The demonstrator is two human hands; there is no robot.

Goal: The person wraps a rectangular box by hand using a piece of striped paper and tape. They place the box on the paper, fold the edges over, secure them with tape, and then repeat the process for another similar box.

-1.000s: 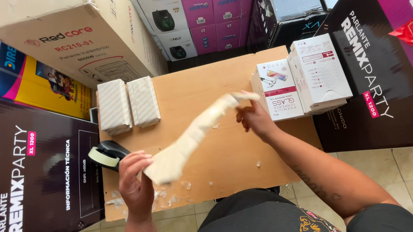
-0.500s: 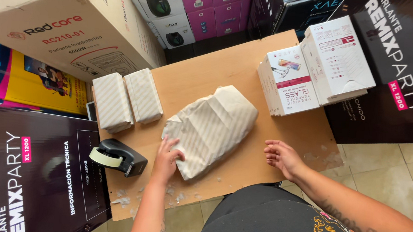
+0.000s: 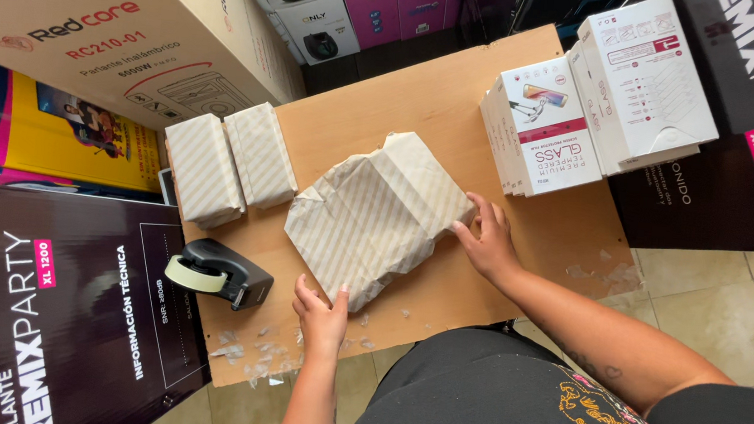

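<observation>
- Your left hand lies flat and unclenched at the near corner of the creased sheet of cream, faintly striped wrapping paper, fingertips pressing its edge and gripping nothing.
- Small torn scraps of clear tape are scattered on the tabletop just beside that hand, towards the near edge.
- The black tape dispenser with its pale roll sits to the left of your left hand, close to the paper's near corner but apart from it.
- Your right hand rests with fingers spread on the right edge of the same sheet, holding it down with nothing clasped.
- The sheet lies spread in the middle of the light wooden tabletop, between your two hands.
- Two small parcels wrapped in the same striped paper lie side by side beyond the dispenser, touching each other.
- Stacks of flat white cardboard boxes stand at the far right of the tabletop.
</observation>
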